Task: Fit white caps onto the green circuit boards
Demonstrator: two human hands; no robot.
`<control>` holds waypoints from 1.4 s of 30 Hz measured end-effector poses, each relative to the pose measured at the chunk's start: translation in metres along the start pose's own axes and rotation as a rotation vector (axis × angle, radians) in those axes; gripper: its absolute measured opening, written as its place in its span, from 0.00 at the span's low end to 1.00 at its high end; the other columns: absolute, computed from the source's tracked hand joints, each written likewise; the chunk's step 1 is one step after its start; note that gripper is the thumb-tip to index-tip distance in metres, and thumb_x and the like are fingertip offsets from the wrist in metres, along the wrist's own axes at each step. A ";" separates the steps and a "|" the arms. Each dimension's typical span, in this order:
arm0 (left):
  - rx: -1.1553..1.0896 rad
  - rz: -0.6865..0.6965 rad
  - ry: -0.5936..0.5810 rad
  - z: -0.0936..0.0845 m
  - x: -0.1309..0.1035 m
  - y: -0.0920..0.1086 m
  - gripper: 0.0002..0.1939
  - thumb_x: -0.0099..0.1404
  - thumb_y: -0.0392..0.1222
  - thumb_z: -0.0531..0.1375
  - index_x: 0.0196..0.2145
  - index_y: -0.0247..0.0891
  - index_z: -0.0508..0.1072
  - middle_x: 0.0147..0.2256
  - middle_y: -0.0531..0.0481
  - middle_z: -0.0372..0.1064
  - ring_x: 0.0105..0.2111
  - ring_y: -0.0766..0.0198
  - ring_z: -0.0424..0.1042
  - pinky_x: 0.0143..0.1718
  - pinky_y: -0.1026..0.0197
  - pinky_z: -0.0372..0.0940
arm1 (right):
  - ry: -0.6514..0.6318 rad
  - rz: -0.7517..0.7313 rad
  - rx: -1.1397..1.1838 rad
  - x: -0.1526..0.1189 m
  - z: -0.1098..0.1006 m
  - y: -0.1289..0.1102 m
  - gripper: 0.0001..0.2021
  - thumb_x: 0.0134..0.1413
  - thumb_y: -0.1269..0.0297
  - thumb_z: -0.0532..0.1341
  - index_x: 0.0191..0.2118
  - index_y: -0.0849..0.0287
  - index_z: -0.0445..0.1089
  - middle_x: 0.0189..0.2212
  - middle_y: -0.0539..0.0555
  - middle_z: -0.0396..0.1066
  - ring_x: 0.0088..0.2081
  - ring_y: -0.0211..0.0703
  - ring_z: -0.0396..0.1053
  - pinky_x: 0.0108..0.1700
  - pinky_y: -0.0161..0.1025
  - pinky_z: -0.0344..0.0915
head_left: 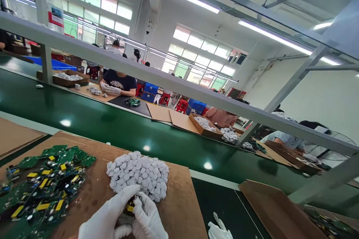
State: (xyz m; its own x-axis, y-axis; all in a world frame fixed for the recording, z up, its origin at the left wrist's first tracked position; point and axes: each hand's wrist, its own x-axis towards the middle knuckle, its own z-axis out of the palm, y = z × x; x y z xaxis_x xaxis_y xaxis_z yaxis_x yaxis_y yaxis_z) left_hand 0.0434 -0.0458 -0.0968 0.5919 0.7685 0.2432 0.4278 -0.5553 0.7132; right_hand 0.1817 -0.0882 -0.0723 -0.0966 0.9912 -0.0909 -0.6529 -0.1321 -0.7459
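Both my hands wear white gloves and meet low in the view, over a sheet of brown cardboard (179,194). Between them is a small circuit board (129,207) with a yellow part; most of it is hidden by the fingers. My left hand (108,214) is closed round it from the left, thumb on top. From the right, my right hand (148,216) presses bent fingers against the same board. Just beyond my fingers lies a heap of small white round plastic pieces (138,171). To the left is a spread pile of green circuit boards (47,186) with yellow parts.
A green conveyor belt (117,125) runs across behind the cardboard. At right are a loose white glove (219,229) and a cardboard tray (272,209). A grey metal rail (168,78) crosses above, with a bottle (55,11) on it. Several people sit across the belt.
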 end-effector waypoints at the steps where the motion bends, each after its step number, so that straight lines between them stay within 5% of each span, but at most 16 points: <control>1: -0.009 -0.009 -0.019 0.001 -0.002 -0.005 0.40 0.50 0.25 0.59 0.59 0.52 0.63 0.61 0.52 0.62 0.59 0.52 0.63 0.60 0.54 0.61 | -0.021 0.010 0.014 -0.001 -0.002 0.002 0.21 0.38 0.54 0.74 0.37 0.60 0.74 0.35 0.53 0.73 0.39 0.40 0.71 0.41 0.37 0.66; 4: -0.015 0.032 -0.054 0.003 -0.008 -0.011 0.33 0.54 0.28 0.59 0.56 0.53 0.68 0.60 0.53 0.63 0.59 0.53 0.64 0.60 0.56 0.60 | -0.146 0.060 0.128 -0.003 -0.006 0.006 0.19 0.36 0.53 0.74 0.30 0.60 0.72 0.30 0.51 0.70 0.38 0.41 0.70 0.39 0.37 0.64; 6: 0.002 0.043 -0.034 0.005 -0.012 -0.010 0.33 0.55 0.28 0.59 0.56 0.54 0.67 0.60 0.54 0.63 0.58 0.53 0.65 0.59 0.57 0.62 | -0.119 0.075 0.085 -0.003 -0.009 0.007 0.19 0.39 0.51 0.72 0.30 0.60 0.70 0.28 0.50 0.68 0.33 0.39 0.68 0.35 0.37 0.63; 11: 0.040 0.035 -0.015 0.012 -0.016 -0.002 0.36 0.53 0.27 0.59 0.58 0.53 0.65 0.58 0.52 0.67 0.56 0.53 0.68 0.57 0.59 0.65 | 0.057 -0.054 -0.584 -0.002 -0.017 0.010 0.25 0.44 0.41 0.64 0.31 0.61 0.67 0.29 0.53 0.67 0.32 0.39 0.62 0.37 0.39 0.59; 14: 0.031 0.096 -0.047 0.010 -0.014 0.004 0.36 0.53 0.26 0.58 0.57 0.53 0.65 0.56 0.53 0.69 0.54 0.55 0.69 0.57 0.60 0.65 | 0.074 -0.108 -0.714 -0.001 -0.017 0.015 0.20 0.44 0.46 0.65 0.27 0.58 0.61 0.25 0.48 0.61 0.28 0.35 0.56 0.34 0.36 0.57; 19: 0.006 0.059 -0.020 0.000 -0.007 0.015 0.31 0.52 0.28 0.58 0.53 0.49 0.68 0.54 0.50 0.70 0.52 0.55 0.71 0.55 0.61 0.66 | -0.025 -0.008 -0.342 -0.001 -0.012 0.018 0.25 0.40 0.41 0.64 0.33 0.58 0.64 0.27 0.49 0.61 0.28 0.36 0.55 0.32 0.36 0.55; 24: -0.026 0.109 -0.093 -0.006 -0.002 0.027 0.26 0.54 0.29 0.59 0.49 0.48 0.70 0.49 0.49 0.74 0.49 0.55 0.73 0.51 0.60 0.68 | 0.126 -0.050 -0.567 -0.002 -0.011 0.014 0.09 0.35 0.67 0.63 0.24 0.59 0.61 0.21 0.44 0.55 0.26 0.32 0.47 0.29 0.33 0.48; 30: -0.055 0.043 -0.037 -0.001 -0.005 0.023 0.31 0.50 0.26 0.57 0.50 0.49 0.70 0.53 0.51 0.71 0.53 0.54 0.70 0.53 0.59 0.67 | -0.009 -0.013 -0.351 -0.006 -0.012 0.012 0.22 0.41 0.45 0.68 0.30 0.60 0.66 0.26 0.48 0.62 0.30 0.36 0.58 0.35 0.36 0.57; 42: -0.110 0.075 -0.082 -0.002 0.000 0.023 0.26 0.48 0.26 0.55 0.44 0.45 0.71 0.49 0.49 0.71 0.50 0.56 0.70 0.52 0.60 0.65 | -0.005 0.087 -0.040 -0.007 -0.011 0.011 0.24 0.33 0.47 0.73 0.30 0.62 0.71 0.20 0.47 0.65 0.23 0.32 0.61 0.28 0.31 0.58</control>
State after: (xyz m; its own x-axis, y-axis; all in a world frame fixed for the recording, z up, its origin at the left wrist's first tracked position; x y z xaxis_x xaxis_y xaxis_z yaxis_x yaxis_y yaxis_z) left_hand 0.0514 -0.0576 -0.0791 0.6753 0.6950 0.2471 0.3058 -0.5686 0.7637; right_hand 0.1836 -0.0963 -0.0873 -0.1554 0.9758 -0.1539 -0.6115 -0.2174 -0.7608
